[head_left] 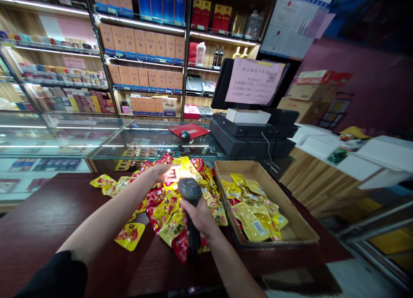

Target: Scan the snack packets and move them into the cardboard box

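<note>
My right hand (199,218) is wrapped round the handle of a black handheld scanner (189,190), whose head points away from me. Bright light falls on a yellow snack packet (186,169) just beyond the scanner. My left hand (166,173) is at the left edge of that packet, fingers stretched toward it; whether it grips the packet is hard to tell in the glare. Red and yellow packets (166,205) lie heaped under and around both hands. One yellow packet (130,236) rests apart on the dark red table (64,212).
To the right of the heap, an open cardboard box (300,235) holds several yellow packets. Behind stand a glass counter (109,138), a red mat (196,130) with a mouse (185,135), and a monitor (222,85) above a black cash drawer (238,138).
</note>
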`<control>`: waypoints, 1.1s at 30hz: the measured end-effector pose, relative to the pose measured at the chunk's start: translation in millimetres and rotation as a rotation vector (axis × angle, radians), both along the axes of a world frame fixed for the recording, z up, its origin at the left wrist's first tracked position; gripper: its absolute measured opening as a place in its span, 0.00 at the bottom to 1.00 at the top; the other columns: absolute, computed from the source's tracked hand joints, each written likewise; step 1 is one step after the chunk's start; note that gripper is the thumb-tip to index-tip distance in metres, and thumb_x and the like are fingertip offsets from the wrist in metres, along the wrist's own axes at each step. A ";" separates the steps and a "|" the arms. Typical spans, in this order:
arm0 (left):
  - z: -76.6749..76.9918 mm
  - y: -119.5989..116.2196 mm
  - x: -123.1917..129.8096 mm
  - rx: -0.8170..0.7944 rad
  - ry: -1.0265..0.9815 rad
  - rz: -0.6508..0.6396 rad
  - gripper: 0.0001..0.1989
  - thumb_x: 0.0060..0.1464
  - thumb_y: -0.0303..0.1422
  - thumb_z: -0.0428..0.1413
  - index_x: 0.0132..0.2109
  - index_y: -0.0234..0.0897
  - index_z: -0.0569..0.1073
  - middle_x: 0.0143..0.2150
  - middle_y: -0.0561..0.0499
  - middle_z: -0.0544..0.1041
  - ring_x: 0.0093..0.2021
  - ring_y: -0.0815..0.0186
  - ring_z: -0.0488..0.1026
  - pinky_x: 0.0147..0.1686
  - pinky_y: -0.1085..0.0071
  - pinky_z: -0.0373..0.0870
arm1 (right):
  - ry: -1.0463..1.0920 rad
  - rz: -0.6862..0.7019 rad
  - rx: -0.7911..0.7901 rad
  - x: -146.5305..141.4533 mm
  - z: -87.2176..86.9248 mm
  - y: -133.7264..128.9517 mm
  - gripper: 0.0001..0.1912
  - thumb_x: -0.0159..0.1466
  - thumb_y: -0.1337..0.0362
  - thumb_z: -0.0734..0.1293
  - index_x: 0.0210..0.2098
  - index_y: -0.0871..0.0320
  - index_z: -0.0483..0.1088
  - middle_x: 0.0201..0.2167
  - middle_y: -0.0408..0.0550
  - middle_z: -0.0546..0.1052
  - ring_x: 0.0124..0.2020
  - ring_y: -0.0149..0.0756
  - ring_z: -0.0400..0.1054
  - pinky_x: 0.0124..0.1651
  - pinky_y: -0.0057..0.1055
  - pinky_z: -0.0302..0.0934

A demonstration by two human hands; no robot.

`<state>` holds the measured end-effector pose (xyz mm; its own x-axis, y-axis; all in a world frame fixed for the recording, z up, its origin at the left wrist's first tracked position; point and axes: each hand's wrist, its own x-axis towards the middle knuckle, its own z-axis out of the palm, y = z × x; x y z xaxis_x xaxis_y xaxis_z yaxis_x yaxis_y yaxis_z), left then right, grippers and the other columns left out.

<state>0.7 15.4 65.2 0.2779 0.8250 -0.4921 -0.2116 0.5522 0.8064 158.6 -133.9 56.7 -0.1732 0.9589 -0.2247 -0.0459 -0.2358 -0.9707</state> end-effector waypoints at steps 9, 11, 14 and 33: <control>-1.0 -1.6 -5.9 -0.056 0.016 -0.120 0.12 0.42 0.27 0.64 0.35 0.33 0.72 0.29 0.48 0.78 0.27 0.65 0.75 0.29 0.70 0.76 | 0.097 -0.167 0.157 15.7 2.5 8.4 0.09 0.49 0.63 0.69 0.30 0.60 0.71 0.26 0.43 0.75 0.23 0.29 0.66 0.25 0.25 0.60; 0.9 -7.3 -4.1 -0.062 0.021 -0.141 0.12 0.41 0.27 0.65 0.35 0.32 0.72 0.29 0.47 0.78 0.25 0.66 0.75 0.27 0.70 0.76 | 0.115 -0.275 0.168 25.0 6.8 18.0 0.10 0.47 0.66 0.70 0.30 0.59 0.72 0.30 0.44 0.76 0.30 0.31 0.68 0.31 0.24 0.61; 6.8 -18.1 5.4 -0.063 0.019 -0.182 0.12 0.43 0.27 0.64 0.36 0.32 0.72 0.32 0.46 0.78 0.26 0.65 0.76 0.27 0.71 0.76 | 0.236 -0.294 0.032 42.7 14.9 34.2 0.12 0.46 0.68 0.70 0.33 0.58 0.73 0.31 0.44 0.77 0.31 0.32 0.69 0.33 0.25 0.63; 45.9 24.0 203.8 -0.082 -0.133 -0.301 0.20 0.57 0.43 0.49 0.46 0.28 0.66 0.40 0.38 0.73 0.41 0.57 0.75 0.39 0.63 0.74 | 0.450 -0.481 -0.151 220.8 45.6 95.0 0.06 0.55 0.73 0.61 0.30 0.61 0.69 0.30 0.49 0.76 0.35 0.32 0.72 0.38 0.27 0.67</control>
<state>204.5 39.4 111.2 0.5688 0.6558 -0.4964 -0.1296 0.6675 0.7332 379.4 -38.9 102.3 0.1575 0.9162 -0.3686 -0.5716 -0.2197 -0.7905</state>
